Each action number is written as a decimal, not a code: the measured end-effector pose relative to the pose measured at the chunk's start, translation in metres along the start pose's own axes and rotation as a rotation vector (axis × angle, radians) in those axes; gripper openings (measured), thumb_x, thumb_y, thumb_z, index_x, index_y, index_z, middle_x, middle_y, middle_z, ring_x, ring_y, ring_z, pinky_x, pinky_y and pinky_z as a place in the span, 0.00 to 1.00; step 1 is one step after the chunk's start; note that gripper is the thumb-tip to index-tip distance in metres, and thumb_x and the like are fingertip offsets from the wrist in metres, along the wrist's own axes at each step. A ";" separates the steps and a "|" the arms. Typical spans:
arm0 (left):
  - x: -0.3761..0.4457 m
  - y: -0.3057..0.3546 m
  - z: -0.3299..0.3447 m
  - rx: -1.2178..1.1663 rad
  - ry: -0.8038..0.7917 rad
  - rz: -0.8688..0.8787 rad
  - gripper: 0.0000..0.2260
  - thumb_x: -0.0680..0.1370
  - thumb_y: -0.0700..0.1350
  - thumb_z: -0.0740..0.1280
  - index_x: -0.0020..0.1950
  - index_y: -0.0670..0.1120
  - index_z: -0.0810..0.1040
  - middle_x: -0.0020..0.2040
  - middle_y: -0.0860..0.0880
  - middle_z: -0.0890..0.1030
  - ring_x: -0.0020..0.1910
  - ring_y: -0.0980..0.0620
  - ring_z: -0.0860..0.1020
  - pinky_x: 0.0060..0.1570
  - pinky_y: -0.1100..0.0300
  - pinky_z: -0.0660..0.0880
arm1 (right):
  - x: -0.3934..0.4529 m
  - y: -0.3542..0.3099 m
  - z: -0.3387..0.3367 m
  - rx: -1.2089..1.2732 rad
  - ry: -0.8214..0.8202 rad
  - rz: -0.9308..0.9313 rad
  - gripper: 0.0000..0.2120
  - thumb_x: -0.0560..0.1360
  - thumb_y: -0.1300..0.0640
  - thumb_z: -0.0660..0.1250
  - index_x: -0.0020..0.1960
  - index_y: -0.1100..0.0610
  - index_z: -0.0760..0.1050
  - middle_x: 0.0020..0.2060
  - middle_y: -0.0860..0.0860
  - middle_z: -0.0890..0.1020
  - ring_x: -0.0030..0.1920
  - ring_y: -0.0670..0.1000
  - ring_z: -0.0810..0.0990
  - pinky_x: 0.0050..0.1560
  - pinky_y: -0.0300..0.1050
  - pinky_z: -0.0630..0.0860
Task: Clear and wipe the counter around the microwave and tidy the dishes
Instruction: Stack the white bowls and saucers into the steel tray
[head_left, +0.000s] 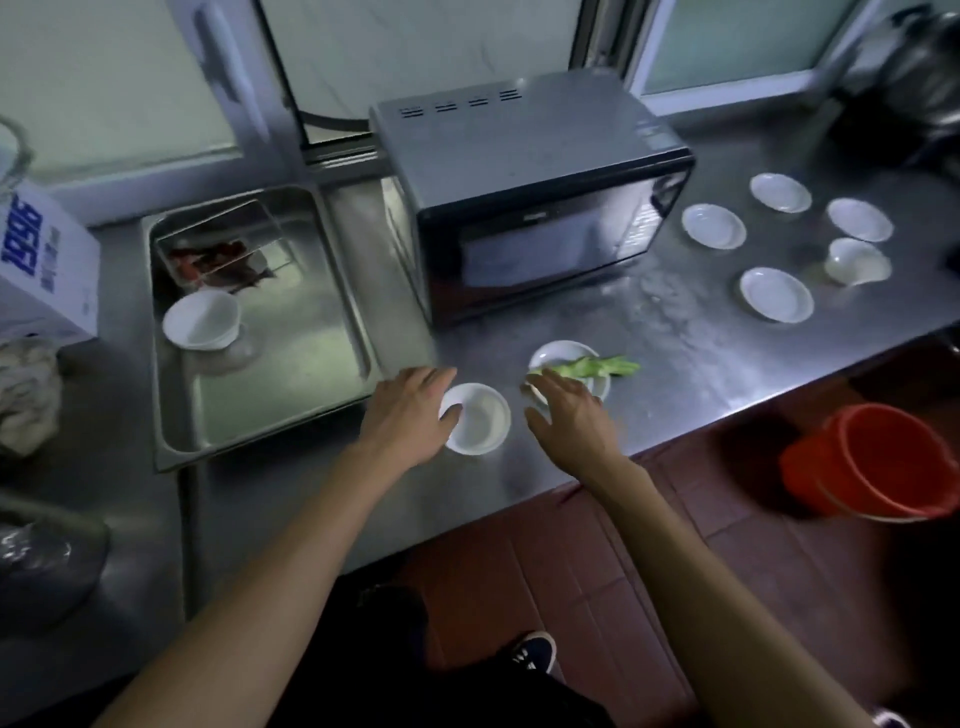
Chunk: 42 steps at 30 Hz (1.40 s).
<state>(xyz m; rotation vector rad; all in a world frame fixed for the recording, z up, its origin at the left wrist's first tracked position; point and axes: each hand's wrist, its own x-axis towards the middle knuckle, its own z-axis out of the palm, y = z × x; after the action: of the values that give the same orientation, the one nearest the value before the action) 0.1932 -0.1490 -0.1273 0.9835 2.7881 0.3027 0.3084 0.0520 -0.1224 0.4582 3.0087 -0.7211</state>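
Note:
A black and silver microwave (540, 208) stands on the steel counter (691, 353). In front of it a small white bowl (480, 421) sits near the counter's edge, and my left hand (410, 410) rests on its left rim with the thumb over the lip. To the right lies a white plate (558, 356) with a green vegetable stalk (597, 368) across it. My right hand (569, 410) hovers over the plate's near edge, fingers spread, holding nothing. Several white saucers (713, 226) and a tipped white bowl (854, 262) are scattered right of the microwave.
A steel tray (311, 395) left of the microwave holds a white bowl (202, 319) and a clear container (218, 254) with reddish food. A white box (44, 265) and a crumpled cloth (26, 395) sit far left. An orange bucket (872, 462) stands on the floor.

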 end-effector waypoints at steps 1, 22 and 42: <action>-0.002 0.019 0.004 -0.011 -0.006 0.008 0.25 0.79 0.55 0.65 0.74 0.50 0.69 0.70 0.49 0.74 0.68 0.46 0.72 0.62 0.47 0.72 | -0.014 0.015 -0.007 0.013 0.017 0.025 0.22 0.77 0.54 0.68 0.70 0.56 0.72 0.68 0.56 0.75 0.66 0.62 0.74 0.61 0.58 0.73; 0.058 0.285 0.081 -0.010 -0.193 0.411 0.24 0.80 0.55 0.63 0.76 0.49 0.67 0.72 0.49 0.72 0.70 0.45 0.70 0.65 0.49 0.70 | -0.161 0.214 -0.073 0.118 0.212 0.485 0.22 0.72 0.55 0.63 0.65 0.57 0.75 0.61 0.53 0.79 0.58 0.62 0.78 0.54 0.58 0.77; 0.274 0.395 0.096 -0.096 -0.211 0.469 0.24 0.80 0.55 0.62 0.75 0.49 0.68 0.71 0.49 0.73 0.67 0.46 0.72 0.64 0.48 0.71 | -0.016 0.367 -0.166 0.050 0.180 0.535 0.24 0.75 0.53 0.66 0.70 0.52 0.72 0.64 0.46 0.76 0.67 0.56 0.73 0.58 0.57 0.75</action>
<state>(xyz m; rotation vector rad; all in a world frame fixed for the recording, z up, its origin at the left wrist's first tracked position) 0.2408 0.3386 -0.1481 1.5378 2.3079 0.3627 0.4368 0.4336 -0.1345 1.3227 2.8030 -0.7334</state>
